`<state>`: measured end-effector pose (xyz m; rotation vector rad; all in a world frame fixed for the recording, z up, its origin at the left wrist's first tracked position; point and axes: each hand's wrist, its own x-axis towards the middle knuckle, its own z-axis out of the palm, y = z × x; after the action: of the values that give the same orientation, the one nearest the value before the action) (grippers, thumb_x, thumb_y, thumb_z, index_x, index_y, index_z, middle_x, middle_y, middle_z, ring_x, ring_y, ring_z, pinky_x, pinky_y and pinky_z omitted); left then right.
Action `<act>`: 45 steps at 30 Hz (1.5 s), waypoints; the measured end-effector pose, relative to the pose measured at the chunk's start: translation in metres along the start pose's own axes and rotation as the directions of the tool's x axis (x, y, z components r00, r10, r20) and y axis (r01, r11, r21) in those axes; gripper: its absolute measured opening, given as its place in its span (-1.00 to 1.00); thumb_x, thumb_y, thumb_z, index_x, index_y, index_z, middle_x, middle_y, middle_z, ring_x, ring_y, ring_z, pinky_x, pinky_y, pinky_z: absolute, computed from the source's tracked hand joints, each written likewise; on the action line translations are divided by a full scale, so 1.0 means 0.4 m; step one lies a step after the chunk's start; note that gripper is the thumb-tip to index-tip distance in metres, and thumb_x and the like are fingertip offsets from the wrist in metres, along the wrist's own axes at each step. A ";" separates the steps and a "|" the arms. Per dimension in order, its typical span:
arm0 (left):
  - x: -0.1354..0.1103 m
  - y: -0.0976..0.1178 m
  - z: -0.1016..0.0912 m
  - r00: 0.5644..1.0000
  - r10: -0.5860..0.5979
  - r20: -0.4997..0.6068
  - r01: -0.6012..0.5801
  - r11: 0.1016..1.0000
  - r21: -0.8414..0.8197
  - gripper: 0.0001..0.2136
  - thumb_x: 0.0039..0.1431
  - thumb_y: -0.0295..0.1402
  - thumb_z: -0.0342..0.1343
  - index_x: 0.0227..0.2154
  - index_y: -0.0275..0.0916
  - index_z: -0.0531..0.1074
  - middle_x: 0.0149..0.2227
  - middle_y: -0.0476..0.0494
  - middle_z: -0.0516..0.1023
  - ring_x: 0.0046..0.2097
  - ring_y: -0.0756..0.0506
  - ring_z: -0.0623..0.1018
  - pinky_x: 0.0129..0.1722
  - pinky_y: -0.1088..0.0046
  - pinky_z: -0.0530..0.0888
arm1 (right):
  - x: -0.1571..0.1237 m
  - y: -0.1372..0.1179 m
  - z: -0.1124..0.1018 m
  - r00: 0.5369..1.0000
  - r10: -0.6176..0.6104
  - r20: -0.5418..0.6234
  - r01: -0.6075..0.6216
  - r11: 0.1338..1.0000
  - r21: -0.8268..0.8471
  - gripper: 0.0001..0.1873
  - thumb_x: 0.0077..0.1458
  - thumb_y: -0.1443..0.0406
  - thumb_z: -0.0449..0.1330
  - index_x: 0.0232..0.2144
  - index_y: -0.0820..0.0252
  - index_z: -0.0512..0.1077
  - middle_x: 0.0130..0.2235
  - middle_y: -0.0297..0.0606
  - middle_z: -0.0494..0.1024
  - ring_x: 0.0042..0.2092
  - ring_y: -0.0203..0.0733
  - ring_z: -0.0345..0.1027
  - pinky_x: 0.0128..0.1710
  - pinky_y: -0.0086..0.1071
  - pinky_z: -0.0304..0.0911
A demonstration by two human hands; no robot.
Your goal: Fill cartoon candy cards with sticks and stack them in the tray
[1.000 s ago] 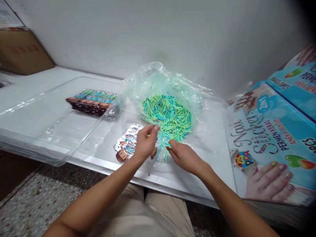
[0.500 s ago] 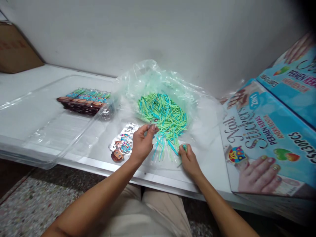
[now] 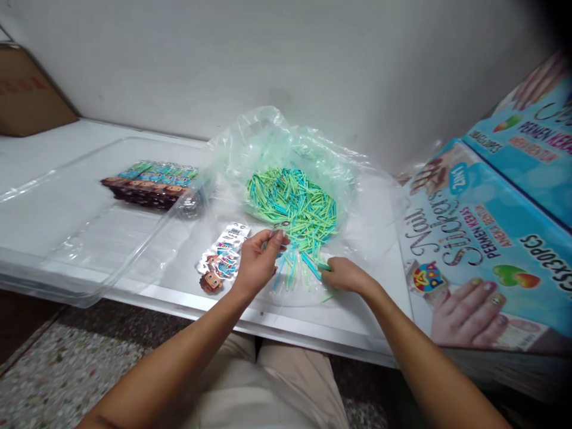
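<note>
At the near edge of the clear plastic bag (image 3: 250, 140), your left hand (image 3: 258, 262) pinches a small item (image 3: 281, 226) mostly hidden by your fingers, while your right hand (image 3: 347, 274), nearer the bag's right side, has its fingertips closed on a few green sticks (image 3: 323, 266). The pile of green and blue sticks (image 3: 297, 202) lies in the bag's mouth, some spilling toward you between your hands. Left of the bag, you have loose printed packets (image 3: 223, 259) just beside your left hand and, beyond them, a clear tray (image 3: 84, 238) holding stacked packets (image 3: 152, 182).
</note>
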<state>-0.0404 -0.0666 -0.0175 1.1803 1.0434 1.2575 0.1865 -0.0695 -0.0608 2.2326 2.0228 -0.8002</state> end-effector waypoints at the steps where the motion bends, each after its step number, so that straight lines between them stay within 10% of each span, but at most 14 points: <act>1: 0.002 -0.001 -0.004 1.000 -0.007 -0.001 0.007 1.000 0.006 -0.71 0.09 -0.12 0.15 -0.40 -0.29 0.51 -0.38 -0.11 0.56 -0.36 -0.02 0.50 -0.35 0.49 0.44 | -0.004 0.003 -0.009 1.000 -0.007 0.010 0.007 1.000 0.028 -0.89 -0.12 0.31 0.16 -0.58 0.26 0.39 -0.43 0.01 0.54 -0.36 -0.02 0.38 -0.45 -0.36 0.00; 8: 0.040 -0.035 -0.042 0.988 -0.035 0.153 -0.011 0.956 0.294 -0.69 0.11 -0.12 0.12 -0.27 -0.28 0.51 -0.31 -0.21 0.58 -0.23 -0.16 0.55 -0.17 0.28 0.45 | -0.061 0.000 -0.051 0.998 -0.040 -0.042 0.056 0.864 0.501 -0.79 0.10 0.23 -0.05 -0.45 0.19 0.30 -0.55 -0.32 0.40 -0.51 -0.23 0.30 -0.47 -0.37 0.15; 13: 0.009 -0.031 0.005 0.985 0.144 0.093 -0.171 0.827 0.535 -0.27 -0.09 -0.10 0.28 0.14 -0.30 0.24 0.14 -0.43 0.35 0.19 -0.39 0.29 0.15 -0.02 0.19 | -0.079 -0.099 -0.023 0.976 0.046 -0.211 0.210 0.036 0.977 -0.75 0.02 0.10 0.19 -0.39 0.12 0.27 -0.55 -0.52 0.26 -0.54 -0.37 0.21 -0.43 -0.39 0.26; 15: -0.020 -0.022 0.054 0.980 0.200 -0.003 -0.186 0.918 0.350 -0.29 0.09 -0.03 0.12 0.22 -0.28 0.09 0.23 -0.41 0.21 0.27 -0.30 0.19 0.22 0.06 0.13 | -0.086 -0.164 -0.013 0.965 0.076 -0.251 0.261 -0.356 0.897 -0.72 -0.05 0.14 0.31 -0.45 0.12 0.30 -0.53 -0.52 0.30 -0.49 -0.38 0.25 -0.32 -0.40 0.30; 17: -0.046 -0.014 0.108 0.988 0.121 -0.095 -0.119 0.993 0.023 -0.40 0.24 0.01 -0.11 0.23 -0.21 0.02 0.25 -0.34 0.18 0.28 -0.18 0.20 0.20 0.20 0.20 | -0.097 -0.231 0.001 0.958 0.095 -0.271 0.280 -0.516 0.810 -0.74 -0.05 0.15 0.33 -0.48 0.12 0.33 -0.51 -0.51 0.36 -0.43 -0.36 0.31 -0.22 -0.37 0.31; 21: -0.062 -0.002 0.165 0.955 -0.114 -0.273 0.000 0.923 -0.384 -0.43 0.24 0.09 -0.24 0.16 -0.17 0.13 0.20 -0.27 0.27 0.18 -0.15 0.35 0.07 0.32 0.36 | -0.127 -0.312 0.046 0.928 0.101 -0.358 0.372 -0.272 0.887 -0.70 0.07 0.06 0.22 -0.48 0.16 0.42 -0.42 -0.38 0.47 -0.28 -0.26 0.36 -0.10 -0.34 0.23; 26: -0.053 0.005 0.107 0.986 -0.097 -0.134 0.059 0.963 -0.262 -0.62 0.21 -0.05 -0.02 -0.14 -0.24 0.46 -0.08 -0.20 0.52 0.01 -0.12 0.48 -0.01 0.37 0.39 | -0.158 -0.276 0.080 0.912 -0.015 -0.411 0.411 0.013 0.912 -0.63 0.18 0.01 0.08 -0.43 0.17 0.37 -0.53 -0.44 0.33 -0.52 -0.36 0.17 -0.47 -0.44 0.15; 34: -0.073 0.036 0.029 0.976 -0.168 0.139 0.195 0.959 -0.207 -0.80 -0.12 -0.26 0.31 -0.47 -0.30 0.56 -0.54 -0.02 0.48 -0.49 0.05 0.40 -0.42 0.51 0.36 | -0.186 -0.224 0.086 0.928 -0.209 -0.307 0.348 0.201 0.916 -0.63 0.20 -0.01 0.05 -0.40 0.17 0.30 -0.60 -0.49 0.15 -0.61 -0.41 -0.05 -0.64 -0.46 -0.11; 45: -0.080 0.037 0.013 0.951 -0.182 0.251 0.241 0.943 -0.229 -0.82 -0.18 -0.34 0.32 -0.51 -0.35 0.51 -0.60 0.03 0.39 -0.51 0.08 0.34 -0.46 0.54 0.28 | -0.206 -0.221 0.095 0.922 -0.277 -0.271 0.339 0.235 0.911 -0.64 0.22 0.01 0.03 -0.38 0.18 0.30 -0.59 -0.50 0.15 -0.61 -0.43 -0.04 -0.64 -0.47 -0.10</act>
<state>-0.0390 -0.0994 -0.0040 0.9572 0.7886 1.0252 0.0884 -0.1450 -0.0344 2.1158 2.3538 -2.6653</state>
